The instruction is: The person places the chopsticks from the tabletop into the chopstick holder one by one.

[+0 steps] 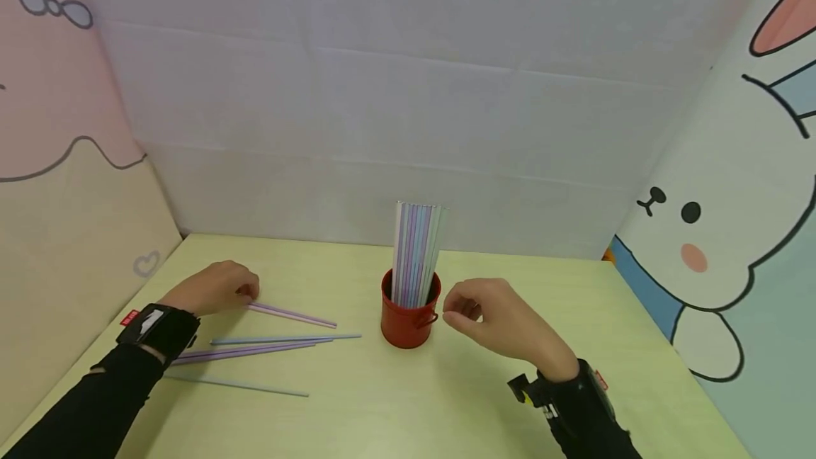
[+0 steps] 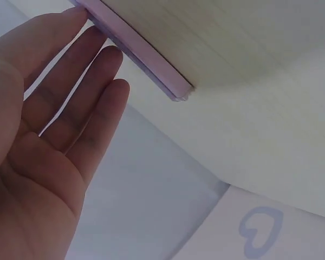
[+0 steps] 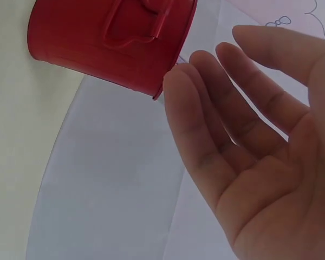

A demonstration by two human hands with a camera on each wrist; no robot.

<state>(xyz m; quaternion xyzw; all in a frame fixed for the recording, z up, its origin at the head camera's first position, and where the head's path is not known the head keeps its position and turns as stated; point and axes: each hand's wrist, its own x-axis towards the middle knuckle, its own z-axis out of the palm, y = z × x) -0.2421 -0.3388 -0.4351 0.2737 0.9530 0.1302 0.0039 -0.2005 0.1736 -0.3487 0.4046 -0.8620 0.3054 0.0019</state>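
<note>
My left hand (image 1: 219,287) is at the left of the table, its thumb and fingertips pinching a pair of thin straws, one pink (image 2: 146,51) and one purple (image 2: 138,64), near one end. The other fingers stay extended beside them. The pair (image 1: 293,314) points right, toward a small red bucket (image 1: 405,324) with a side handle. A bundle of pastel straws (image 1: 417,253) stands upright in this bucket. Just right of the bucket is my right hand (image 1: 500,317), fingers loosely bent and holding nothing. In the right wrist view its fingertips come close to the red rim.
Nearer the front left lie more loose straws on the pale yellow table (image 1: 382,416): bluish ones (image 1: 280,339), purple ones (image 1: 248,352) and a pale green one (image 1: 242,384). A white wall (image 1: 408,105) closes the back, and printed cartoon panels stand at both sides.
</note>
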